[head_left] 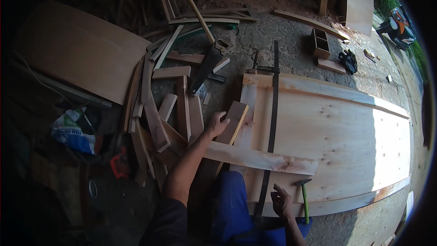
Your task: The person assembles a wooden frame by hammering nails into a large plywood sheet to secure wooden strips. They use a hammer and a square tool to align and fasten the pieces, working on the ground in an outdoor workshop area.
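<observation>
My left hand [218,125] is closed on the edge of a short brown wooden board [232,120], which is tilted beside the left end of a framed wooden panel [327,136]. A loose pale plank [259,158] lies across the panel, its left end close to my left forearm. My right hand [282,202] hovers over the panel's near edge, fingers apart and holding nothing. Just right of it lies a hammer [305,200] with a green handle. A long dark bar clamp [273,109] spans the panel's left part from far edge to near edge.
Several wood offcuts [182,105] are heaped on the left, with a handsaw [209,66] on top. A big plywood sheet [86,50], a white-and-blue bag [75,130] and a red tool [119,164] are farther left. A wooden box [320,43] and black gloves [348,61] lie beyond the panel.
</observation>
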